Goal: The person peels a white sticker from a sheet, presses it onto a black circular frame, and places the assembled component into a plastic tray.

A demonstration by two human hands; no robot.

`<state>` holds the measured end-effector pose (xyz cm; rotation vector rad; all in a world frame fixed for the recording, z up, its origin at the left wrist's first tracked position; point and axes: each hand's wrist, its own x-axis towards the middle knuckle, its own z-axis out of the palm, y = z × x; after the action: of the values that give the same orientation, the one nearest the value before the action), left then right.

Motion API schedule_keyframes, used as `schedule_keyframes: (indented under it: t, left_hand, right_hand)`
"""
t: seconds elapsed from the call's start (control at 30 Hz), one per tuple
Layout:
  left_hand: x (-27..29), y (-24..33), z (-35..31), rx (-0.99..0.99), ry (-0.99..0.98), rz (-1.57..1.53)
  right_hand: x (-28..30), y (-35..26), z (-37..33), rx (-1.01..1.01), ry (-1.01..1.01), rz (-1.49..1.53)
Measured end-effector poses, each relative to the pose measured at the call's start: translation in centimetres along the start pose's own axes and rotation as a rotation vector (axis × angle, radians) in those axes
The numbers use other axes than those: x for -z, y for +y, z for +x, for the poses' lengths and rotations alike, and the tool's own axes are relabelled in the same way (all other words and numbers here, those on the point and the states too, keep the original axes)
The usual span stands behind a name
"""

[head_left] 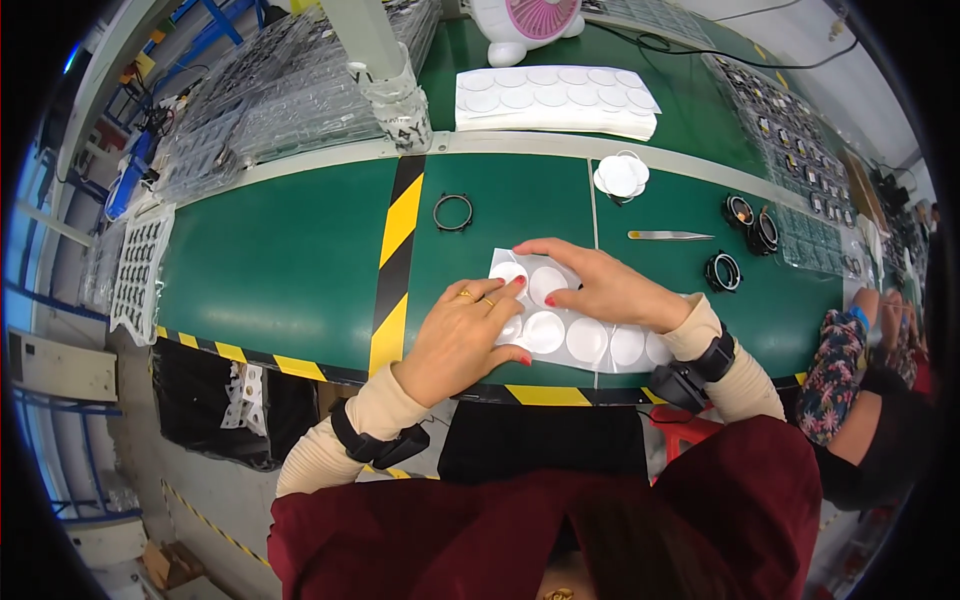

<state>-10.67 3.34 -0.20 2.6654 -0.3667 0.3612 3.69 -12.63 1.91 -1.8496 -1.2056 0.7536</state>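
Observation:
A sheet of round white stickers [586, 341] lies at the near edge of the green bench, under both my hands. My left hand [455, 335] rests on its left end, index fingertip on a sticker in the upper row and thumb apart near the lower row. My right hand [615, 285] reaches over the upper right part. Its index finger lies along the sheet's top edge, and its thumb tip touches beside another sticker. Neither hand visibly grips anything. Part of the sheet is hidden by my fingers and right wrist.
Beyond the hands lie a black ring [453, 212], loose white discs [621, 176] and tweezers [670, 236]. Several black ring housings [722, 271] sit to the right. A stack of sticker sheets [555, 100] and a fan [528, 25] stand behind the rail. Another person's arm [840, 365] is at far right.

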Motion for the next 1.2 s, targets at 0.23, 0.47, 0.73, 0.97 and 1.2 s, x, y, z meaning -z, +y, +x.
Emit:
schedule_keyframes:
  t: [0.23,0.47,0.73,0.97,1.2]
  left_hand:
    - [0.7,0.4,0.4,-0.063,0.036,0.047]
    - [2.9,-5.6,5.7,0.207,0.154,0.454]
    - [2.2,-7.0,10.7,0.38,-0.026,-0.092]
    - [0.0,-3.0,10.9,0.754,-0.217,-1.688]
    - [-1.6,-3.1,10.2,0.682,-0.11,-2.025]
  right_hand:
    - [-0.4,1.0,-0.9,0.058,-0.133,0.24]
    - [-1.2,0.8,-1.1,0.366,0.366,0.07]
    - [0.3,1.0,0.9,0.179,0.642,0.573]
    - [1.0,3.0,0.5,0.108,0.736,0.669]
    - [0.5,2.7,0.6,-0.032,0.66,0.826]
